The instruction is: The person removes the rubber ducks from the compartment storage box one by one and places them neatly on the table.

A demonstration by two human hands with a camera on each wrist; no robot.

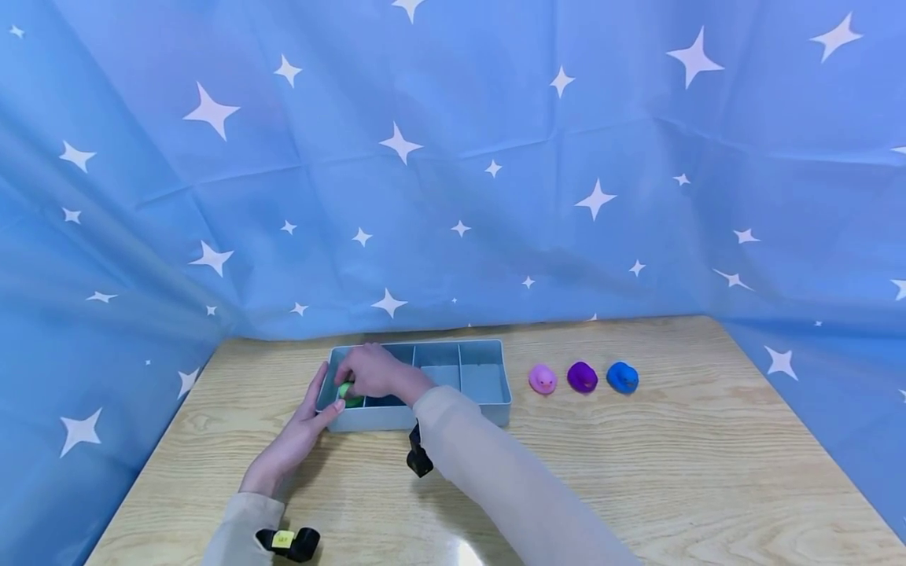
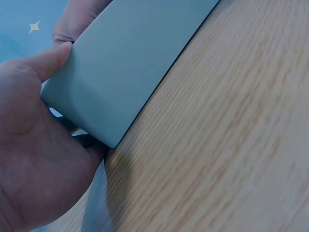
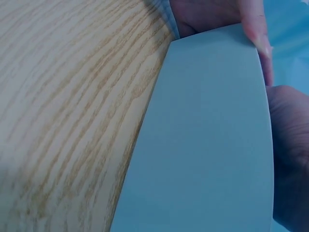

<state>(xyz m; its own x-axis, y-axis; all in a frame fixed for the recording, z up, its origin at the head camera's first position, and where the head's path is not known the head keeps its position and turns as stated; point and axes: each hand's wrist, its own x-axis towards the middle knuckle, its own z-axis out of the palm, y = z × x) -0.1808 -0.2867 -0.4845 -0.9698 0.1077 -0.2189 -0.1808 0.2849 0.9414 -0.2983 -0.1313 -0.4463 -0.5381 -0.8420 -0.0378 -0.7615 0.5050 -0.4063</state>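
A long grey-blue divided box [image 1: 382, 420] stands on the table, with its plain front wall [image 3: 203, 140] filling much of the right wrist view. My left hand [image 1: 303, 428] holds the box at its left end, thumb at the front corner and fingers along the side. Reaching into the leftmost compartment, my right hand [image 1: 375, 371] has its fingers on a green rubber duck [image 1: 347, 391], partly hidden by that hand. In the left wrist view, the box wall [image 2: 111, 72] hides the compartments and the duck.
To the right of the box, a pink duck [image 1: 543, 380], a purple duck [image 1: 582, 377] and a blue duck [image 1: 623, 378] sit in a row on the wooden table [image 1: 679, 472]. A blue curtain with white stars [image 1: 495, 196] hangs behind the table and along its sides.
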